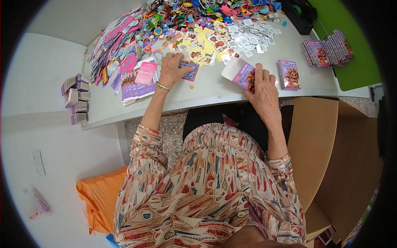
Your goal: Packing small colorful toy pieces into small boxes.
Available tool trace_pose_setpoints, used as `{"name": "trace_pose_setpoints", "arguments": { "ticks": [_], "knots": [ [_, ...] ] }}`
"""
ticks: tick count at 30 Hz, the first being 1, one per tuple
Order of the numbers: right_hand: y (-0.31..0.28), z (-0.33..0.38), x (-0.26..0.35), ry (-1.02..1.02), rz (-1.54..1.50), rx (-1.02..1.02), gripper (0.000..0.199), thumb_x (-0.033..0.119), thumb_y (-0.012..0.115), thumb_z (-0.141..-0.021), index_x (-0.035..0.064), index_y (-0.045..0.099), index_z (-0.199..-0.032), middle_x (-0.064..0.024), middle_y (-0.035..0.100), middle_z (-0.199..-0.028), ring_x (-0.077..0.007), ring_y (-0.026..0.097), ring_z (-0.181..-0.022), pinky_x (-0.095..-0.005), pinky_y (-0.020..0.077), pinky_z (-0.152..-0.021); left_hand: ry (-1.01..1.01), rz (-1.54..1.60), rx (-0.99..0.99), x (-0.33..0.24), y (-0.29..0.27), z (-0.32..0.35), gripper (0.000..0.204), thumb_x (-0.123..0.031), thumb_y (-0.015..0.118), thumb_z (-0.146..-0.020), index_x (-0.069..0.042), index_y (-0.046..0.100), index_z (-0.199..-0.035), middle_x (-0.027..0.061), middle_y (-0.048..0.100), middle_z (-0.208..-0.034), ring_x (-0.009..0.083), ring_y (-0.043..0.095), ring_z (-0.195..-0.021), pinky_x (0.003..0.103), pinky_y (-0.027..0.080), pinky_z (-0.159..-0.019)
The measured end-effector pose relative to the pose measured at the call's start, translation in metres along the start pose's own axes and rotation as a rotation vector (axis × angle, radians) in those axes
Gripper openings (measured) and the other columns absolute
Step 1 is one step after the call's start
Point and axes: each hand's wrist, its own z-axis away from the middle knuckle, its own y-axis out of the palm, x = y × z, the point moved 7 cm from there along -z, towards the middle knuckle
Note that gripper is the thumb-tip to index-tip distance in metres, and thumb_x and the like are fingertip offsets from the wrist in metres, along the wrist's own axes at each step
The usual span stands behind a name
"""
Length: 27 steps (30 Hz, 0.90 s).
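Note:
My right hand [261,86] grips a small purple carton [240,72] with its white flap open, held just above the white table [215,89]. My left hand [171,68] presses flat on a blue and red card packet [189,70] lying on the table, a bangle on its wrist. A closed purple carton [288,75] with a cartoon figure stands just right of my right hand. A pink packet [145,73] lies on a stack of flat purple sheets [136,87] left of my left hand.
A big heap of colourful small toys and cards [194,16] covers the table's far side. Filled purple cartons [326,48] stand in a row at the right on a green surface. Small purple bundles [76,99] sit at the left edge. A brown cardboard box [326,149] stands right of my lap.

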Motion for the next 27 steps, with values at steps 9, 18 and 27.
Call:
{"name": "trace_pose_setpoints", "arguments": {
  "ticks": [9, 18, 27],
  "knots": [
    [0.02, -0.014, 0.003, -0.057, 0.136, 0.159, 0.082, 0.01, 0.079, -0.065, -0.0002, 0.033, -0.132, -0.0187, 0.054, -0.105, -0.0384, 0.053, -0.097, -0.0441, 0.0504, -0.081, -0.161, 0.746, 0.31, 0.01, -0.009, -0.01, 0.012, -0.011, 0.068, -0.087, 0.0, 0.063, -0.086, -0.001, 0.061, -0.078, 0.006, 0.056, -0.071, 0.022, 0.047, -0.066],
    [0.021, -0.01, 0.008, -0.078, 0.017, 0.217, 0.083, 0.01, 0.079, -0.067, -0.0014, 0.032, -0.134, -0.0203, 0.053, -0.112, -0.0401, 0.052, -0.102, -0.0444, 0.0487, -0.085, 0.024, 0.416, 0.221, -0.078, -0.031, -0.007, 0.015, -0.016, 0.068, -0.085, -0.001, 0.065, -0.085, 0.0033, 0.062, -0.071, 0.0063, 0.055, -0.061, 0.023, 0.046, -0.059],
    [0.021, 0.005, 0.01, -0.118, -0.012, 0.24, 0.077, 0.006, 0.078, -0.066, -0.0008, 0.036, -0.13, -0.0196, 0.051, -0.115, -0.0405, 0.051, -0.102, -0.0457, 0.048, -0.086, -0.119, 0.982, 0.339, -0.109, 0.026, 0.012, 0.015, -0.006, 0.065, -0.087, 0.001, 0.064, -0.1, 0.0041, 0.064, -0.086, 0.0098, 0.063, -0.07, 0.022, 0.052, -0.063]
  ]
}}
